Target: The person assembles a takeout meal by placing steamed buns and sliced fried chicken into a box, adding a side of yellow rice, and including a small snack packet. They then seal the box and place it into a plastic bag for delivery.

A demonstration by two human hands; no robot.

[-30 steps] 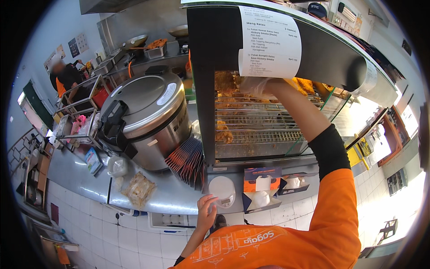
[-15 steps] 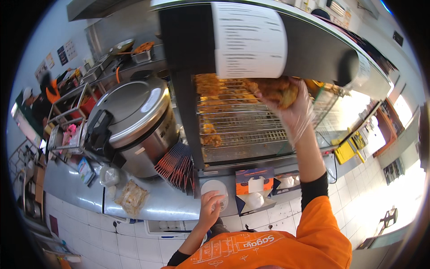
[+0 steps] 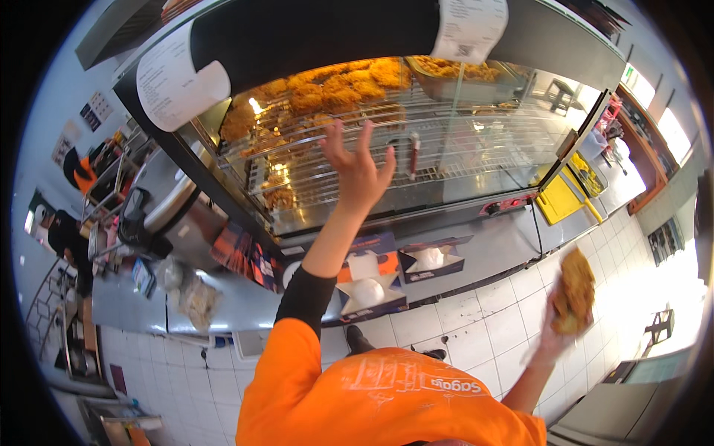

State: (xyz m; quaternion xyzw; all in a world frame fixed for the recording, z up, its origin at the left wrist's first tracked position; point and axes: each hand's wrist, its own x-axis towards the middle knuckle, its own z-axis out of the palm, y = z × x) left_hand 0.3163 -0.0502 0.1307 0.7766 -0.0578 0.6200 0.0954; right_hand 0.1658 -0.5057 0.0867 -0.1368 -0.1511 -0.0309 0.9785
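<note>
White-tiled floor [image 3: 483, 301] stretches beneath a long steel desk [image 3: 126, 308]. At the far left, two people [image 3: 68, 234] in dark clothes, one with orange as well, stand in the background. A blue packet [image 3: 143, 276] and plastic bags [image 3: 197, 302] sit toward the desk's left end, near a large steel cooker [image 3: 172, 204]. Next come folded cartons [image 3: 242, 256] in blue and orange, then a glass-fronted cabinet [image 3: 335, 37] with golden fried food [image 3: 357, 82] on wire shelves. In front of its glass is the left hand [image 3: 361, 175], bare, fingers spread and holding nothing; whether they touch the pane I cannot tell. Below that forearm, an open carton [image 3: 387, 262] holds a white rounded bundle [image 3: 367, 292]; just right of it sits a second carton [image 3: 446, 269]. A flat yellow item [image 3: 558, 202] lies beyond the cabinet's right side. Further right, the right hand [image 3: 552, 338], blurred, grasps a browned fried piece [image 3: 574, 290] in its fingers, out over the floor, well apart from the desk.
</note>
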